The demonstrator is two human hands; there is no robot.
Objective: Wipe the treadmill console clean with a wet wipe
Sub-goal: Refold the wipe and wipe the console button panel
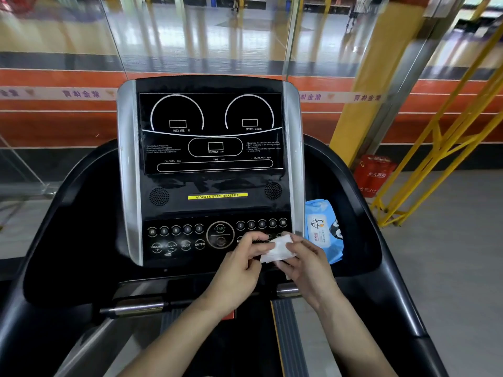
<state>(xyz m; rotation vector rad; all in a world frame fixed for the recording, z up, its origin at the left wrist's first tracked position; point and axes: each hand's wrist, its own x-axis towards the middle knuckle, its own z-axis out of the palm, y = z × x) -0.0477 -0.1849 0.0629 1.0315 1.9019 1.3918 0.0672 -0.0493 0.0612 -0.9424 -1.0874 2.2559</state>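
- Left hand (239,263) & right hand (304,263): fingers curled, pinching small folded white wet wipe (276,250) between fingertips of both.
- Wipe sits just in front of glossy black treadmill console (211,186), over its right-side buttons; contact w/ panel can't be told.
- Risk: damp cloth rubbed over round START button (220,234) may trigger belt; excess moisture could seep into perforated speaker grilles.
- Blue soft-plastic wipe pack (322,229) lies just beyond right fingertips, crinkled.

Both hands (275,257) crowd the button panel (190,238)'s right end, the wipes pack (321,227) just beside; its left stays reachable.
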